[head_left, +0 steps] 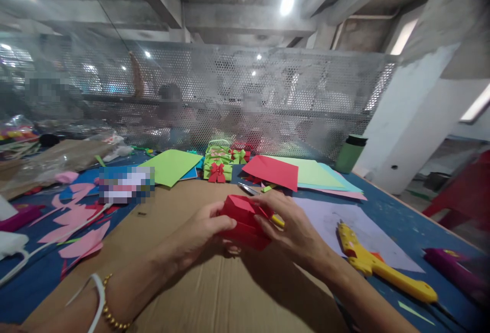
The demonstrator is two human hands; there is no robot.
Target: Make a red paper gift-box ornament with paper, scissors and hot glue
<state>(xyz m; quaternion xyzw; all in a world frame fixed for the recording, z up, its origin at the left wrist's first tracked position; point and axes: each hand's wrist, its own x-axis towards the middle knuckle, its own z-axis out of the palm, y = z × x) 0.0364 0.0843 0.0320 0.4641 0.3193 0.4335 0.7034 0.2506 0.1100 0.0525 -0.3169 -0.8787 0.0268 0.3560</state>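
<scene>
A small red folded-paper box (245, 223) is held above the brown cardboard sheet (214, 292). My left hand (214, 226) grips its left side, thumb on the front and fingers curled underneath. On the other side, my right hand (285, 221) has its fingers and thumb closed on the box's right end. Just behind the right hand lie scissors (248, 188); a yellow piece (278, 221) shows beneath its fingers, partly hidden. Farther back stand small green paper baskets (218, 157), one with a red bow (217, 172) on its front.
To the right, a yellow glue gun (378, 264) rests on a lilac sheet (367, 221). Red (271, 170), green (172, 166) and other coloured sheets lie behind. Pink scraps (82, 215) and a white cable (49, 246) are at left. A green bottle (350, 154) stands back right.
</scene>
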